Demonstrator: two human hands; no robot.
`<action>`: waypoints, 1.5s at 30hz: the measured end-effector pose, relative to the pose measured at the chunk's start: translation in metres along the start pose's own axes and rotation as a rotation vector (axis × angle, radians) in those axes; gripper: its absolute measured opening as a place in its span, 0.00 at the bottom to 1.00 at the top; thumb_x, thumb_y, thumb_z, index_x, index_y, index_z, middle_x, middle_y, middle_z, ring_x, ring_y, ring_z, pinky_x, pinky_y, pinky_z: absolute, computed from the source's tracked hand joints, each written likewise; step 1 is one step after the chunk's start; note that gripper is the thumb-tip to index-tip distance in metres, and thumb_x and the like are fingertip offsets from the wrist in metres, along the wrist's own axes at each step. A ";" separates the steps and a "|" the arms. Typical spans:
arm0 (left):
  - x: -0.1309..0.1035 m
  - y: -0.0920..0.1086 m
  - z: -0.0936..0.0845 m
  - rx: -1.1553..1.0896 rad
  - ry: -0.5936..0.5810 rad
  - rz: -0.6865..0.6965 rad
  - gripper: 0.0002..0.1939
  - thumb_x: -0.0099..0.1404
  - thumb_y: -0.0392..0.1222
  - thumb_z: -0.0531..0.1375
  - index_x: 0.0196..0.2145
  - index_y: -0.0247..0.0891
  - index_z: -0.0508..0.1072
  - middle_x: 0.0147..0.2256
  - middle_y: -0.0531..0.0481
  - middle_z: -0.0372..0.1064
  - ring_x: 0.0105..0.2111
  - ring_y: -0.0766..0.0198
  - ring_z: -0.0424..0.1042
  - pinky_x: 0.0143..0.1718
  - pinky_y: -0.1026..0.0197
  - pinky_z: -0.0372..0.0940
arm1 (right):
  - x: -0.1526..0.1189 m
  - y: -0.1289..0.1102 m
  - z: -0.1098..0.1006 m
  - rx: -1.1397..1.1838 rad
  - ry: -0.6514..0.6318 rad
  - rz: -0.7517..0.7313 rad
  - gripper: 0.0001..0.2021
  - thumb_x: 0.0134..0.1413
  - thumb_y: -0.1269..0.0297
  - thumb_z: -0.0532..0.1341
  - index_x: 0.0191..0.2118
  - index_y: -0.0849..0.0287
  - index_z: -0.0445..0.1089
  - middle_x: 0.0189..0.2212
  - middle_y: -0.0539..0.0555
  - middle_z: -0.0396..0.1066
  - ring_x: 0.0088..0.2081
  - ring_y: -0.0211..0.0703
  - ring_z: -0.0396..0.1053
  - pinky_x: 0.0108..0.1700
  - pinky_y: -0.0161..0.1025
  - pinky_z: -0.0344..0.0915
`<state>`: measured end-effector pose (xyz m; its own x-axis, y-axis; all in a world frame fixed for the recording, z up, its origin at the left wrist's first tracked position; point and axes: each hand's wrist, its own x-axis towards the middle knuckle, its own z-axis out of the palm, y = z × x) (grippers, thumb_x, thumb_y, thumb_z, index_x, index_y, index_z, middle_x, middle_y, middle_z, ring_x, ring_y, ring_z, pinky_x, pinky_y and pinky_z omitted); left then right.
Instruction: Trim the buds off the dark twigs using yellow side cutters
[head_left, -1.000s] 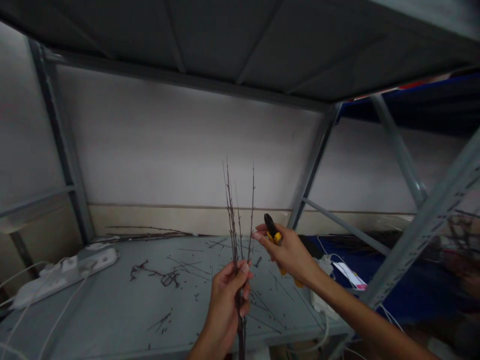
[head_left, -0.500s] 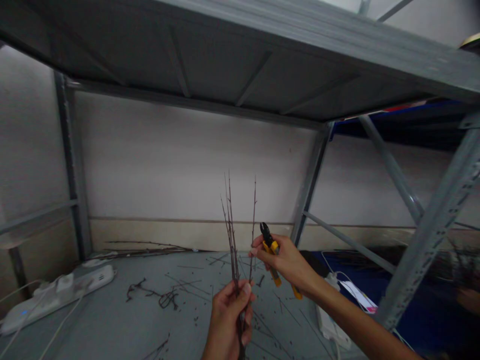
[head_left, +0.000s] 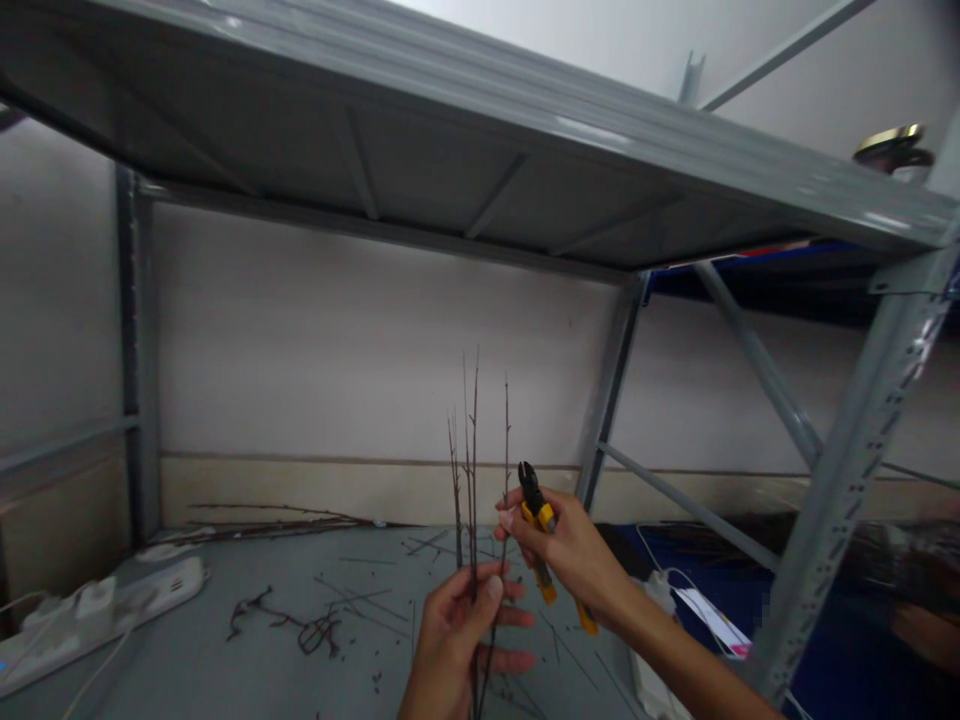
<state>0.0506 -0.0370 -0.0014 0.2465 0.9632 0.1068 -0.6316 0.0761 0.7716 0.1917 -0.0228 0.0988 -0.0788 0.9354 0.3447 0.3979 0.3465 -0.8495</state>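
My left hand (head_left: 461, 630) holds several thin, dark, bare twigs (head_left: 473, 480) upright, thumb pressed on them and the lower fingers partly spread. One separate twig (head_left: 506, 440) stands to the right of the bunch, pinched between the thumb and index finger of my right hand (head_left: 551, 530). Its lower part runs down past my left fingers. Side cutters (head_left: 532, 490) with black jaws and yellow handles also rest in my right hand, jaws pointing up and apart from the twig. The lower ends of the twigs run out of view.
Cut twig pieces (head_left: 360, 605) and a curled twig (head_left: 315, 630) lie on the grey surface (head_left: 247, 680). Longer branches (head_left: 300, 518) lie at the back. White power strips (head_left: 169, 592) sit on the left and right. A metal shelf (head_left: 465, 90) hangs overhead, with a post (head_left: 862, 450) at right.
My left fingers have loosened and spread around the twigs, and the bunch has fanned slightly. My right hand keeps its pinch and the cutters. The view has tilted up a little.
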 end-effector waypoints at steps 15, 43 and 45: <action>0.025 0.001 0.024 -0.087 -0.035 0.024 0.20 0.57 0.51 0.71 0.42 0.35 0.80 0.31 0.50 0.70 0.23 0.73 0.63 0.14 0.74 0.51 | -0.004 0.000 -0.011 -0.060 0.028 -0.048 0.15 0.54 0.52 0.65 0.38 0.59 0.70 0.28 0.51 0.73 0.21 0.37 0.64 0.24 0.35 0.62; 0.020 0.005 -0.003 0.110 -0.120 0.239 0.18 0.64 0.51 0.66 0.47 0.37 0.82 0.48 0.41 0.79 0.52 0.51 0.74 0.59 0.51 0.62 | -0.039 0.039 0.024 -0.060 -0.011 -0.001 0.19 0.55 0.52 0.66 0.48 0.57 0.73 0.38 0.55 0.77 0.36 0.47 0.75 0.36 0.40 0.71; 0.021 0.004 -0.016 0.201 -0.096 0.215 0.19 0.63 0.52 0.67 0.47 0.38 0.82 0.45 0.41 0.80 0.47 0.51 0.77 0.55 0.50 0.65 | -0.043 0.051 0.032 -0.008 -0.035 0.048 0.16 0.52 0.54 0.67 0.44 0.57 0.72 0.35 0.53 0.76 0.30 0.44 0.72 0.31 0.38 0.69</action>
<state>0.0415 -0.0120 -0.0058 0.1975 0.9223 0.3322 -0.5208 -0.1884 0.8327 0.1860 -0.0434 0.0282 -0.0914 0.9527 0.2898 0.4090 0.3012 -0.8614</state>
